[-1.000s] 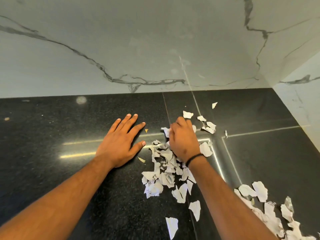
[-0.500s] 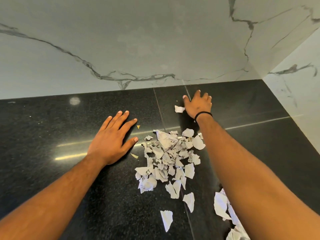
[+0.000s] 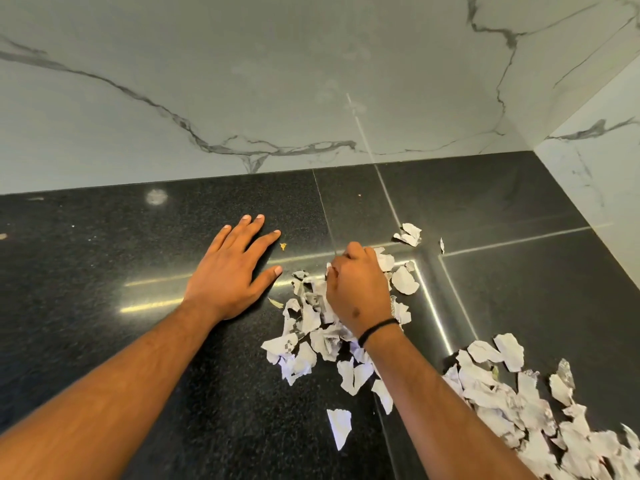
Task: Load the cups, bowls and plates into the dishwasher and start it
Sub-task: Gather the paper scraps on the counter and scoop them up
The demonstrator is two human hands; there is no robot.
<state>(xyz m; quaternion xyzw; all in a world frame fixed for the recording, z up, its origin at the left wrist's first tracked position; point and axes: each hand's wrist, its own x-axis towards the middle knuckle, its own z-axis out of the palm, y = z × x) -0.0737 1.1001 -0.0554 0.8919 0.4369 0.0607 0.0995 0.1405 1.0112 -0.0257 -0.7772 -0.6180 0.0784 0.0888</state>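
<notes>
No cup, bowl, plate or dishwasher is in view. My left hand (image 3: 232, 271) lies flat, fingers straight and spread, on a black granite counter (image 3: 104, 271). My right hand (image 3: 356, 289) sits just to its right with fingers curled down into a pile of torn white paper scraps (image 3: 304, 317); a scrap shows at its thumb side. The back of the hand hides its fingertips. A black band circles the right wrist.
A second, larger heap of paper scraps (image 3: 519, 403) lies at the lower right. Loose scraps lie farther back (image 3: 410, 233) and near the front (image 3: 339, 426). A marble wall (image 3: 242, 81) closes the back and another (image 3: 595, 161) the right, forming a corner.
My right hand has come back from the far reach near the wall and now sits curled on the scrap pile. The left hand has stayed flat in place.
</notes>
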